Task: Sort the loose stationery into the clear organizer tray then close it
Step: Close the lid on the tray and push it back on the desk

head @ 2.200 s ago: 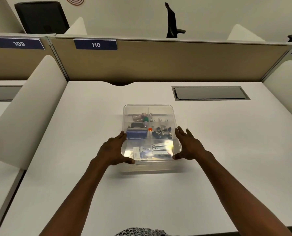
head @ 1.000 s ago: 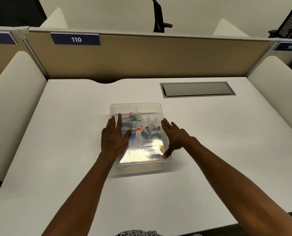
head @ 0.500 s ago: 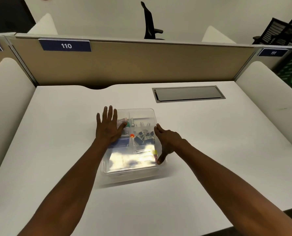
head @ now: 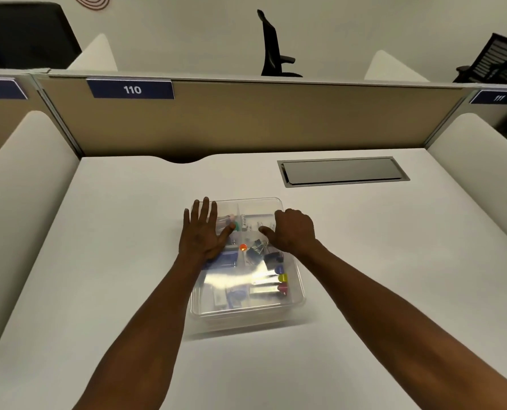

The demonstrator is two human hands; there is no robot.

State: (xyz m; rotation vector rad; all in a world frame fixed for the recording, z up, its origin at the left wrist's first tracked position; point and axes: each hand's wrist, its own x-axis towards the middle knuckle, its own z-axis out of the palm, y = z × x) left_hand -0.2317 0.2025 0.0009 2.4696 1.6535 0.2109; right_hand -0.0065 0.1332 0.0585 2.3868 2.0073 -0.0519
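A clear organizer tray (head: 298,294) sits on the white desk (head: 394,261) with its transparent lid on top. Through the lid I see black binder clips (head: 259,253), an orange dot (head: 243,247), a blue item (head: 227,258) and coloured pieces (head: 282,282). My left hand (head: 202,232) lies flat with straight fingers on the lid's far left part. My right hand (head: 293,230) presses on the far right part, fingers bent down over the far edge and thumb pointing left.
A grey cable hatch (head: 342,171) is set into the desk at the back right. A beige partition (head: 246,119) labelled 110 closes the far side. White rounded dividers (head: 24,202) stand on both sides. Office chairs stand beyond the partition.
Both hands have slid from the tray's near corners up the lid to its far end. The right hand's fingers have bent down over the far edge.
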